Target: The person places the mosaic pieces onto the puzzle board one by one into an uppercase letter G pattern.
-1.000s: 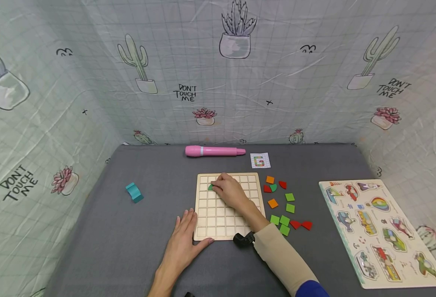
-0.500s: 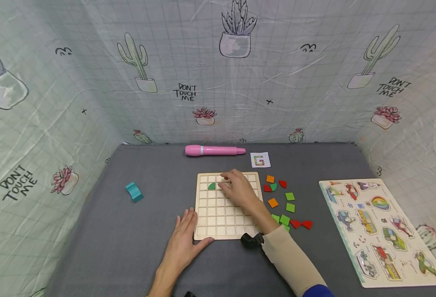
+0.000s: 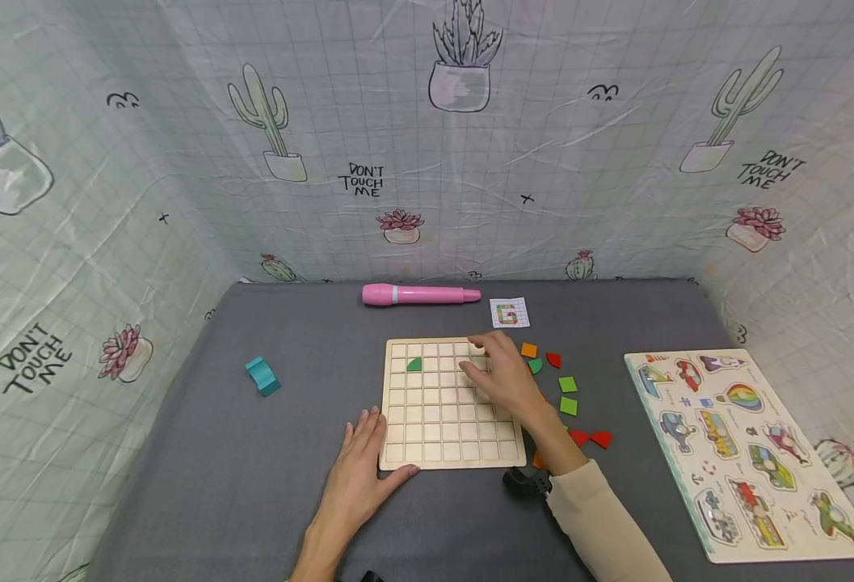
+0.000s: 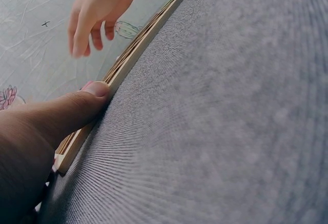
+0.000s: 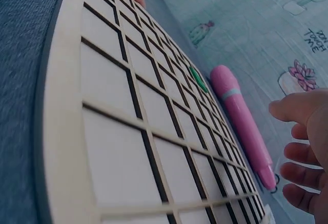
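Observation:
A wooden grid board [image 3: 434, 415] lies on the grey cloth with a green quarter-circle tile [image 3: 415, 364] in one upper-left cell. My left hand [image 3: 357, 477] rests at the board's lower left corner, fingers along the left side, and in the left wrist view its thumb [image 4: 96, 89] lies on the rim. Above the board's upper right part hovers my right hand [image 3: 505, 372], fingers loosely bent and nothing between them; the right wrist view shows the same bare fingers [image 5: 300, 155]. Beside it lie an orange square tile [image 3: 529, 350] and a second green quarter-circle tile [image 3: 535, 366].
Red tiles [image 3: 553, 360] and light green square tiles [image 3: 568, 406] are scattered right of the board, some behind my forearm. A pattern card [image 3: 510, 313] and a pink microphone-shaped object [image 3: 422, 296] lie behind. A teal block [image 3: 262, 377] sits left, a picture puzzle [image 3: 752, 457] far right.
My right hand has let go of the green quarter-circle tile, which stays in its cell. It has moved right across the board toward the loose tiles. My left hand has stayed put.

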`<action>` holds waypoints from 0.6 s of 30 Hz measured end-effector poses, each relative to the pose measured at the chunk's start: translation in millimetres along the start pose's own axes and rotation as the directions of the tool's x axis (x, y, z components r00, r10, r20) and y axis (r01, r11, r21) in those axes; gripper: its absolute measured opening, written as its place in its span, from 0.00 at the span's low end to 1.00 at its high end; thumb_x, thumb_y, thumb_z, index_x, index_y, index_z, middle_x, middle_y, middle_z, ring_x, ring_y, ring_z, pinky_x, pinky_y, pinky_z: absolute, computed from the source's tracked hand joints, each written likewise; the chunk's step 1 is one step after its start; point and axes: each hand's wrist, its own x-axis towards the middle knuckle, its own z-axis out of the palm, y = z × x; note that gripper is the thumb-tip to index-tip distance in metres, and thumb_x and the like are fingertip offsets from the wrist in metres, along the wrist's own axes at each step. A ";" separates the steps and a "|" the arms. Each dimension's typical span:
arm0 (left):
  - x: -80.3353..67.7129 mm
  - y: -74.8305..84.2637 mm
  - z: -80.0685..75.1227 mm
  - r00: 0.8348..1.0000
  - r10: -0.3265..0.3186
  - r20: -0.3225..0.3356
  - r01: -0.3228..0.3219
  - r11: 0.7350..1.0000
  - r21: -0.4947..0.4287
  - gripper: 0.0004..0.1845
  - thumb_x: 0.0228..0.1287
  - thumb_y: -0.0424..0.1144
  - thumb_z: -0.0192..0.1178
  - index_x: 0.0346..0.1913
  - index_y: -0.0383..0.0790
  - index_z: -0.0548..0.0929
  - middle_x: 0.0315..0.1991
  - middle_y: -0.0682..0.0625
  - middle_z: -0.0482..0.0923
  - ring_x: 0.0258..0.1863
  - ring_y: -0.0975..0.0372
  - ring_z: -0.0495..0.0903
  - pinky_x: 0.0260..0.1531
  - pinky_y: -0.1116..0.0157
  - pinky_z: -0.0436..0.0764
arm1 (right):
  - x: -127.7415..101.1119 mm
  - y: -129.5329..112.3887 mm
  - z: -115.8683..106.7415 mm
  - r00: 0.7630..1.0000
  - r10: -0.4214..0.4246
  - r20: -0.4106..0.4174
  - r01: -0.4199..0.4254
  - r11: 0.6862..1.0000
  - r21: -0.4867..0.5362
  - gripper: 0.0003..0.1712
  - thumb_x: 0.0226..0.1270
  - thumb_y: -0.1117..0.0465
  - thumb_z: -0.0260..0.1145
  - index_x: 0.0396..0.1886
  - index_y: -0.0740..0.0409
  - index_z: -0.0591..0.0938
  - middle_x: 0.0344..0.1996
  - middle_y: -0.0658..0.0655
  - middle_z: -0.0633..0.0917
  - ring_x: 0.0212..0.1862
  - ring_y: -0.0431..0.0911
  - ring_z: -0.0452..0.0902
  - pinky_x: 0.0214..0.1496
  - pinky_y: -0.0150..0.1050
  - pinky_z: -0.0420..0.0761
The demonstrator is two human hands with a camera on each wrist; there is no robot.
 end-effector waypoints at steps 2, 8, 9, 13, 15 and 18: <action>-0.1 -0.1 -0.1 1.000 0.000 0.001 0.000 1.000 0.003 0.52 0.54 0.65 0.69 0.71 0.30 0.69 0.75 0.37 0.64 0.77 0.46 0.59 0.78 0.46 0.57 | -5.3 2.9 -5.4 1.000 0.015 -0.013 -0.015 1.000 -0.010 0.27 0.66 0.56 0.71 0.61 0.62 0.79 0.51 0.61 0.80 0.49 0.53 0.76 0.48 0.46 0.81; -0.2 0.2 -0.4 1.000 0.000 0.002 0.000 1.000 0.007 0.52 0.55 0.66 0.68 0.71 0.30 0.69 0.75 0.37 0.64 0.78 0.46 0.59 0.79 0.46 0.57 | -19.8 12.6 -21.5 0.996 0.065 -0.062 -0.066 0.998 -0.017 0.27 0.66 0.56 0.71 0.61 0.63 0.80 0.53 0.62 0.79 0.54 0.56 0.75 0.53 0.52 0.81; -0.1 0.3 -0.5 1.000 0.000 0.003 0.000 1.000 0.009 0.52 0.55 0.66 0.68 0.71 0.30 0.69 0.75 0.37 0.64 0.78 0.46 0.59 0.79 0.46 0.57 | -22.1 14.4 -24.0 0.995 0.070 -0.070 -0.071 0.997 -0.012 0.27 0.66 0.56 0.71 0.61 0.64 0.80 0.54 0.63 0.79 0.55 0.56 0.74 0.54 0.53 0.81; -0.1 0.8 -0.6 1.000 0.001 0.003 -0.001 1.000 0.009 0.52 0.55 0.66 0.68 0.71 0.30 0.69 0.75 0.37 0.64 0.78 0.46 0.59 0.78 0.46 0.57 | -31.1 23.6 -32.3 0.991 0.098 -0.090 -0.100 0.995 -0.017 0.27 0.65 0.57 0.72 0.60 0.65 0.80 0.54 0.64 0.79 0.57 0.58 0.73 0.57 0.56 0.80; -0.1 0.8 -0.8 1.000 0.001 0.004 -0.001 1.000 0.007 0.52 0.55 0.66 0.69 0.71 0.30 0.69 0.75 0.37 0.64 0.78 0.46 0.59 0.78 0.46 0.57 | -35.4 28.7 -35.7 0.988 0.114 -0.101 -0.117 0.993 -0.021 0.27 0.65 0.58 0.72 0.60 0.65 0.80 0.53 0.64 0.79 0.55 0.58 0.72 0.56 0.56 0.79; -0.3 0.8 -0.7 1.000 0.002 0.003 -0.002 1.000 0.005 0.52 0.54 0.65 0.69 0.71 0.30 0.69 0.75 0.37 0.64 0.78 0.46 0.59 0.78 0.46 0.57 | -42.0 36.9 -40.0 0.983 0.143 -0.119 -0.149 0.988 -0.046 0.27 0.65 0.57 0.72 0.60 0.65 0.80 0.53 0.64 0.78 0.55 0.58 0.71 0.55 0.57 0.78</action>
